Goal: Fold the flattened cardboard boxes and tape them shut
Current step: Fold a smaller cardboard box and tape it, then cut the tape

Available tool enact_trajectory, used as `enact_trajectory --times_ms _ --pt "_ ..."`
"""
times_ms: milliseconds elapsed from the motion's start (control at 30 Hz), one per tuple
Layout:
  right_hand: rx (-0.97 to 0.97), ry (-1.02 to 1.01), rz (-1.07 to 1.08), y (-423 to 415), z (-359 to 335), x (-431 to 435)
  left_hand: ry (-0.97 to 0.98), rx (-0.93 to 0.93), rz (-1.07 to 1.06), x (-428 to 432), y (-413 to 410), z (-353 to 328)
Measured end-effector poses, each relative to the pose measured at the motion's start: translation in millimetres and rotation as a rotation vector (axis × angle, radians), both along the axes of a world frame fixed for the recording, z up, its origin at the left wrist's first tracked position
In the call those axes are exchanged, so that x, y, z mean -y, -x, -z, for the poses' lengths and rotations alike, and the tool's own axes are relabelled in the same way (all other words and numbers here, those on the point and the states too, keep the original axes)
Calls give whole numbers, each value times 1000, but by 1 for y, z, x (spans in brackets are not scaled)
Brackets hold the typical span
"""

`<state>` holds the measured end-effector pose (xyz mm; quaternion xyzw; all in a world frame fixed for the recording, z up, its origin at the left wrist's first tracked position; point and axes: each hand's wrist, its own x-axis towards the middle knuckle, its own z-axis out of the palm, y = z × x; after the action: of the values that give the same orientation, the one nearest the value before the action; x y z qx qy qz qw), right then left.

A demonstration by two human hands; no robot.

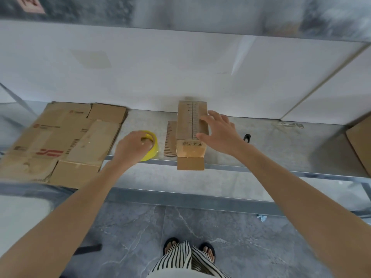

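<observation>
Striped trousers (186, 259) and two feet in dark sandals (207, 250) sit at the bottom edge, on a grey marbled floor (120, 237). A small blue scrap (262, 218) lies on the floor to the R, and a dark flat item (88, 248) to the L; can't tell what it is.

Both bare forearms reach up and fwd to a grey metal surface (281, 149).

L hand (133, 146): grip clenched round a yellow tape roll (153, 147), fingers curled over its top. The roll sits on the surface near the front edge, btw the flat stack and the box.

R hand (220, 131): grip released, fingers spread and fairly straight, laid on the top and R side of the folded box (190, 133), thumb near its front end.

The box is long and narrow, lying lengthways away from the person at mid surface. Its top flaps meet in a seam down the middle. The near end overhangs the front edge and the far end is close to the wall (180, 67).

A cardboard strip (170, 139) w/ a notched edge lies flat just L of the box, touching or nearly so.

The flattened boxes (64, 141) lie stacked at the L end w/ red print, well apart from the box.

A small black item (247, 137) lies just R of the R wrist; too small to tell what.

Another cardboard piece (361, 141) shows at the far R edge.
</observation>
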<state>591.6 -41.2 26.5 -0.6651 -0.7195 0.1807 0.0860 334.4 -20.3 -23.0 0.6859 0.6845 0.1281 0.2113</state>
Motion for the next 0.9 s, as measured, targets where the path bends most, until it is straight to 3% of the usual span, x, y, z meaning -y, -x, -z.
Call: enact_trajectory --times_ms 133,200,333,433,533,700,900 --pt "99 -66 -46 12 -5 1 143 -452 269 13 27 14" --pt "109 -86 -64 19 -10 1 99 -510 316 17 27 18" --pt "20 -158 -103 29 -19 4 -111 -349 274 23 25 6" --pt "-210 -194 -160 41 -27 6 -311 -218 284 28 26 -15" --pt "-452 -97 -173 53 -34 9 -438 -141 347 30 22 -35" --pt "-665 -50 -148 66 -34 8 -400 52 417 39 9 -57" --pt "-823 -92 -33 68 -39 12 -407 108 390 43 0 -73"
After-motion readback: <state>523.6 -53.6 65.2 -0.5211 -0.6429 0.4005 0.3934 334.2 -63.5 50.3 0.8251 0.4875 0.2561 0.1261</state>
